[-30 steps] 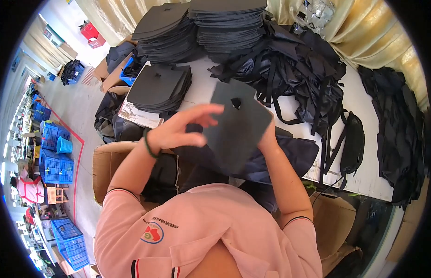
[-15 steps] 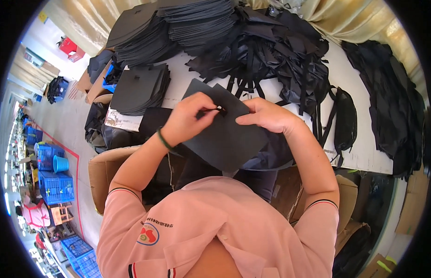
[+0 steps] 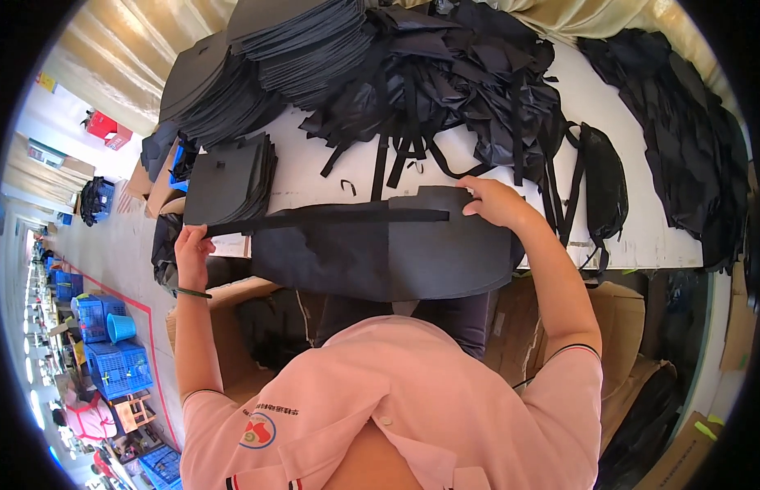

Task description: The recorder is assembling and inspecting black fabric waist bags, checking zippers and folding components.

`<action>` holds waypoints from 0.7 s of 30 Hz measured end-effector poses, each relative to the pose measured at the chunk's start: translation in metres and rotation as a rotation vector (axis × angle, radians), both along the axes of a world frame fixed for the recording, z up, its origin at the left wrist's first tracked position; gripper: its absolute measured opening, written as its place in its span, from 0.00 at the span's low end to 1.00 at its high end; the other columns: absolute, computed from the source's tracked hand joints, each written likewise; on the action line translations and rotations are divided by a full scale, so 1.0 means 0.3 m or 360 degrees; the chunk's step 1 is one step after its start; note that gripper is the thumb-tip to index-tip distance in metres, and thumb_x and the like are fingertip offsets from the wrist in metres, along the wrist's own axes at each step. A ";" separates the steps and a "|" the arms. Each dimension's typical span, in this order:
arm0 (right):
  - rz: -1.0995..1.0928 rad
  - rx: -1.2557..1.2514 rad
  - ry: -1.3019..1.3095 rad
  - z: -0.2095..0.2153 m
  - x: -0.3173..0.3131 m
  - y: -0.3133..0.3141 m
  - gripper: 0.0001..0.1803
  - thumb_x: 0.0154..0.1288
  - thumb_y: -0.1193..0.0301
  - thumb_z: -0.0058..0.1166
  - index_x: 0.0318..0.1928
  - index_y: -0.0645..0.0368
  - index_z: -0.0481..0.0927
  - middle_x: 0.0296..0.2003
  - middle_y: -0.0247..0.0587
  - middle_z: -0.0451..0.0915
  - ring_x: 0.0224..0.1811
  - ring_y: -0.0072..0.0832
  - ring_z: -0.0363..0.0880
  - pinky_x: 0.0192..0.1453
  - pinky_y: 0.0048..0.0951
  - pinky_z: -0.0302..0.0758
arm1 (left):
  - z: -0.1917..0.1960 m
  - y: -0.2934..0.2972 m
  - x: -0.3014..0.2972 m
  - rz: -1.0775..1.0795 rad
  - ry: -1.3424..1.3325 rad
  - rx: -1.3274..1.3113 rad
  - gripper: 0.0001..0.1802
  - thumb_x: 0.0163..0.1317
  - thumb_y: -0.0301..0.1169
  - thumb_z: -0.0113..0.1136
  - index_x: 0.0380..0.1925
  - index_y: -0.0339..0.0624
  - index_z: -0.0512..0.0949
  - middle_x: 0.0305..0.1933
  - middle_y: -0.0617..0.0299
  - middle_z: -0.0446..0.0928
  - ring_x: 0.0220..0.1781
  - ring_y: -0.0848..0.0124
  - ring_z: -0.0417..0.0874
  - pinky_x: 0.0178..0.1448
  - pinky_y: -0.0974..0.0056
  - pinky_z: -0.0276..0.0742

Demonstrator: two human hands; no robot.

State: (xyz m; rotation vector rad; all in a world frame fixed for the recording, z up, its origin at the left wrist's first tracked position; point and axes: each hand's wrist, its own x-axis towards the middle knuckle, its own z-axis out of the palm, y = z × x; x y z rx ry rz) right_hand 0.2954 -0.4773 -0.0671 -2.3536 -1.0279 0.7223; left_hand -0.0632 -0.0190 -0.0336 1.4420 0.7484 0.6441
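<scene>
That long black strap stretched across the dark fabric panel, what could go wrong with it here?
The long black strap is pinched only at its ends, by the left hand and the right hand, so it might slip free or twist. The dark grey fabric panel overhangs the edge of the white table and could slide toward the lap. The loose black straps piled just behind could snag or get mixed in.

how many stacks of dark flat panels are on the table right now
3: a small stack near the left hand, a taller one behind it, another at the far edge. Others may be hidden.
</scene>
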 end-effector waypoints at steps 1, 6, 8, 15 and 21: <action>-0.0004 0.0004 0.0002 0.012 -0.015 -0.003 0.25 0.59 0.70 0.64 0.57 0.53 0.74 0.41 0.46 0.84 0.44 0.42 0.82 0.48 0.38 0.75 | -0.014 0.023 -0.008 -0.0001 0.0330 0.0112 0.04 0.62 0.28 0.61 0.30 0.44 0.75 0.28 0.69 0.74 0.25 0.77 0.77 0.31 0.71 0.73; -0.0030 -0.0052 -0.0168 0.065 -0.066 0.000 0.26 0.57 0.67 0.65 0.57 0.51 0.75 0.44 0.49 0.83 0.47 0.47 0.81 0.51 0.42 0.75 | 0.046 -0.182 0.258 -0.0427 0.0644 0.2006 0.16 0.57 0.31 0.66 0.44 0.39 0.77 0.48 0.53 0.78 0.54 0.54 0.77 0.57 0.56 0.72; 0.0000 -0.0040 -0.0229 0.111 -0.096 0.000 0.28 0.55 0.67 0.67 0.58 0.51 0.74 0.44 0.50 0.83 0.47 0.48 0.82 0.51 0.42 0.76 | 0.069 -0.327 0.422 -0.0864 0.0444 0.1614 0.20 0.59 0.32 0.66 0.51 0.40 0.76 0.54 0.52 0.77 0.60 0.55 0.75 0.64 0.57 0.69; 0.0061 0.0134 -0.0443 0.171 -0.172 0.017 0.31 0.52 0.67 0.68 0.59 0.51 0.74 0.42 0.48 0.84 0.46 0.48 0.81 0.50 0.41 0.75 | -0.036 -0.682 0.917 -0.2378 0.0442 0.0695 0.29 0.55 0.40 0.71 0.54 0.39 0.76 0.52 0.56 0.79 0.53 0.68 0.79 0.56 0.65 0.74; 0.0059 0.0212 -0.0655 0.144 -0.197 0.003 0.31 0.52 0.68 0.68 0.58 0.51 0.73 0.43 0.41 0.84 0.42 0.40 0.82 0.50 0.39 0.70 | -0.062 -0.737 0.961 -0.2629 0.0784 0.0191 0.34 0.48 0.23 0.71 0.58 0.37 0.72 0.50 0.58 0.80 0.51 0.69 0.80 0.59 0.65 0.74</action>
